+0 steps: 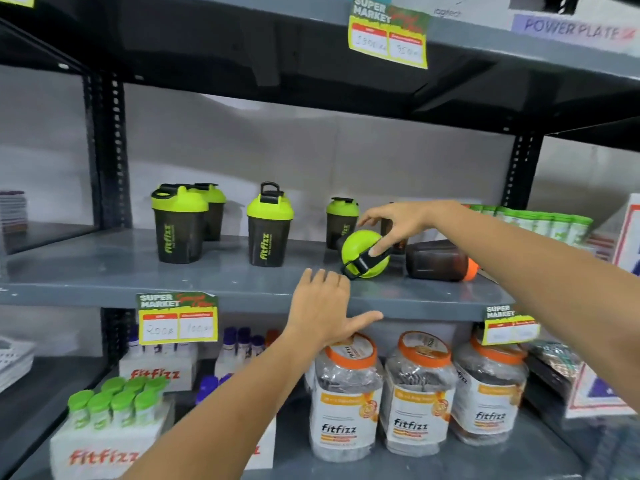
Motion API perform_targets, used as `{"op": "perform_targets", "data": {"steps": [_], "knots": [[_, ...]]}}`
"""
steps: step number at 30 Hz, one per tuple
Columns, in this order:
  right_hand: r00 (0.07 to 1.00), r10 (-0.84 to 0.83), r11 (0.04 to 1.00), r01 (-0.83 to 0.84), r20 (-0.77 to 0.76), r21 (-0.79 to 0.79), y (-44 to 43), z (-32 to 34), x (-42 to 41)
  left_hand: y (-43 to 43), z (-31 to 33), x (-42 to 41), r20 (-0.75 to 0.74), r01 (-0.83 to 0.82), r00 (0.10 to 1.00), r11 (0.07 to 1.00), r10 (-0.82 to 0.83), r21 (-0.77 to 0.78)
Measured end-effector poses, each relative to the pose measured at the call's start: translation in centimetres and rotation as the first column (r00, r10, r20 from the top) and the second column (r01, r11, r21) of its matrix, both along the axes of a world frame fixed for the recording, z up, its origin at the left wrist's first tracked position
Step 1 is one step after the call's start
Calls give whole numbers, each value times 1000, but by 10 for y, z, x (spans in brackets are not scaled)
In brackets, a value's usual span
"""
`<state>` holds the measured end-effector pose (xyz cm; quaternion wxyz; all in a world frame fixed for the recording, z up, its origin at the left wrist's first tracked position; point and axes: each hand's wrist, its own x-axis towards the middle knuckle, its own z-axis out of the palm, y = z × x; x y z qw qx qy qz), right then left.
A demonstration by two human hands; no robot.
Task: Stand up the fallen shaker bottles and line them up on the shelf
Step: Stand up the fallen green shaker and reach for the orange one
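Note:
On the grey middle shelf (pixel 104 268) several dark shaker bottles with lime lids stand upright: a pair at the left (pixel 178 226), one in the middle (pixel 268 230), one further back (pixel 341 220). A lime-lidded shaker (pixel 360 252) lies on its side, lid towards me. To its right lies a dark shaker with an orange lid (pixel 438 259). My right hand (pixel 391 225) reaches over the fallen lime shaker, fingers spread, a fingertip touching its black lid strap. My left hand (pixel 323 306) hovers open at the shelf's front edge, just below that shaker.
Green-capped tubes (pixel 540 221) line the shelf's right end. Below stand several orange-lidded Fitfizz jars (pixel 415 393), small purple-capped bottles (pixel 239 341) and boxes of green-capped tubes (pixel 114 403). Price tags (pixel 178 318) hang on the shelf edges. Black uprights (pixel 107 150) frame the bay.

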<state>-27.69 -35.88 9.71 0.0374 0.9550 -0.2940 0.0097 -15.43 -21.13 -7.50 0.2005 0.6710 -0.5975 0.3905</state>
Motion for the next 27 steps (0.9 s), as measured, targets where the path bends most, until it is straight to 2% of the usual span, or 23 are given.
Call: {"op": "perform_targets", "data": {"steps": [3,9,11,15,18,23,27], "knots": [[998,66,997,-66,0,34,-9,-17,-7,-2,-4,2,17,-25,1000,998,26,-53],[948,312,938,-297,64,-177,-19,-40,-10,-4,-7,0,45,-30,998,988,37,-148],[931,355,917,-329,85,-226,-20,-43,-9,-5,-8,0,45,-24,998,986,32,-162],[935,341,902,-297,96,-312,-22,-44,-9,-6,-9,-1,49,-32,998,983,42,-182],[931,303,911,-221,205,-347,-23,-45,-6,-6,-9,-1,45,-36,998,980,46,-195],[877,166,977,-84,450,-197,-22,-35,7,-5,-9,-1,58,-35,997,978,48,-203],[854,86,990,-16,514,-138,-22,-32,16,-4,-8,0,64,-41,996,979,55,-201]]}}
